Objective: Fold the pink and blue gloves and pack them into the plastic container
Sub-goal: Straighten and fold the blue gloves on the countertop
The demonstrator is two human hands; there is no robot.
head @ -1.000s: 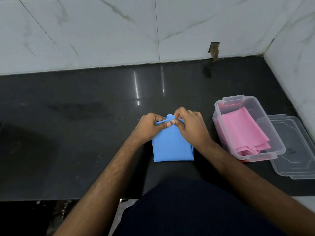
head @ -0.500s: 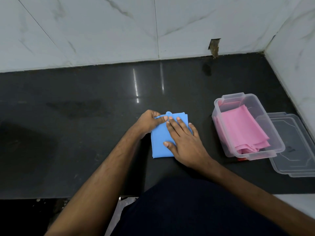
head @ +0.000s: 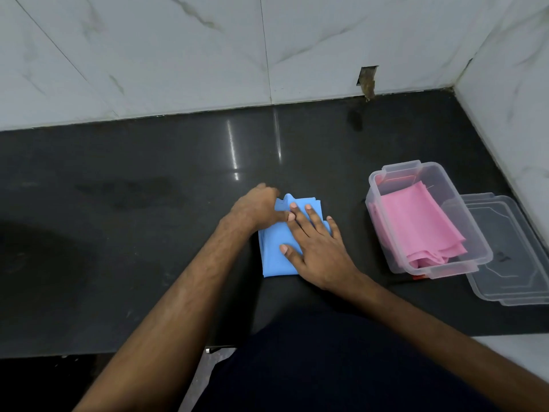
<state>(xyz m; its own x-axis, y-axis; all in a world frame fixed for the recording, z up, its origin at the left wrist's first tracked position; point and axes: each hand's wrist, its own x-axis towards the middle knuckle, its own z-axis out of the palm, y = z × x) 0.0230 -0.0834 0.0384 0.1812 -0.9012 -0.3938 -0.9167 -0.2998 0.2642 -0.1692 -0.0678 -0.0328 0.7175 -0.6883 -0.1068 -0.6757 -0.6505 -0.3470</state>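
Black countertop [head: 118, 233]: bare and glossy along its left stretch. Left hand [head: 255, 208]: at the folded blue glove's [head: 274, 260] far-left corner, blurred; grip could not be told. Right hand [head: 316, 248]: flat, fingers straight, pressing the glove. Plastic container [head: 475, 248]: near the right wall, holding folded pink gloves [head: 416, 227]. Lid [head: 517, 263]: just beside the container, against the wall.

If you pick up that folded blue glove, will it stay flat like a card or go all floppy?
Probably floppy. The blue glove looks thin and soft, and the right hand lies flat on it, seemingly to keep its folds down. It may well spring open once let go. It also looks very light, like the pink gloves sagging in the plastic container.
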